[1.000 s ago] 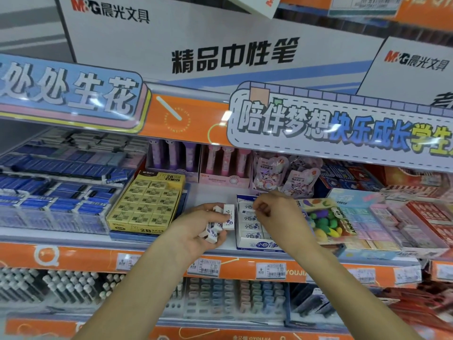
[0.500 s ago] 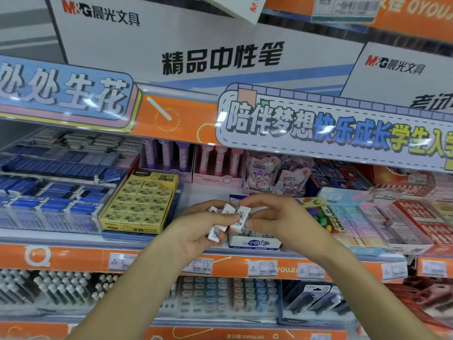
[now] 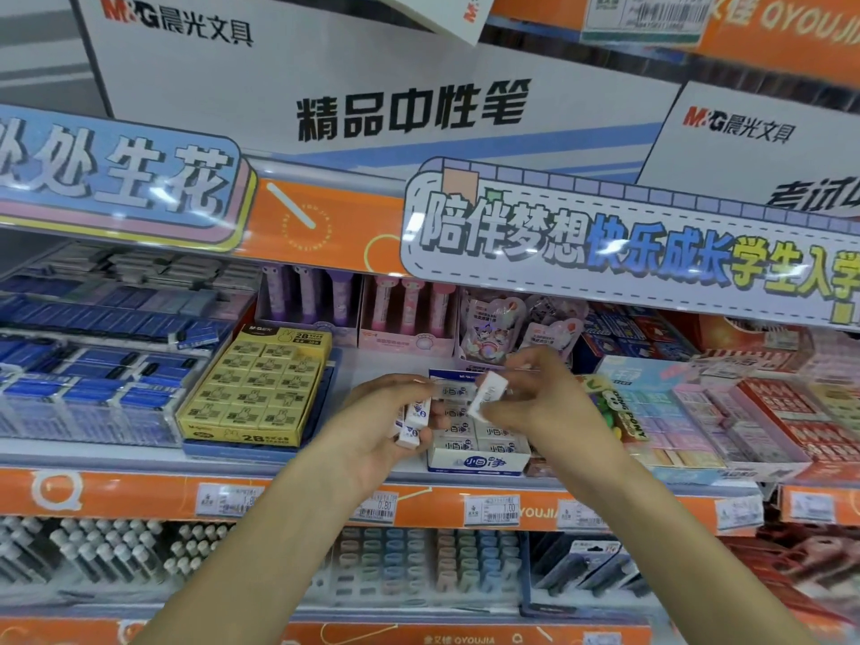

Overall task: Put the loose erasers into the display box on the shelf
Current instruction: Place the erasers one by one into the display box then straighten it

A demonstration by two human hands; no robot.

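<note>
Left hand (image 3: 386, 430) clutches spare erasers (image 3: 414, 423) as supply; right hand (image 3: 535, 402) pinches single eraser (image 3: 486, 395), poised above display box (image 3: 479, 460) for slotting.

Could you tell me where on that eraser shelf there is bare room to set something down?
Bare shelf shows only between the yellow 2B box and the white display box, running back to the pink pen boxes. The left hand hangs over its front. Blue packs on the left and pastel boxes on the right sit packed together.
</note>
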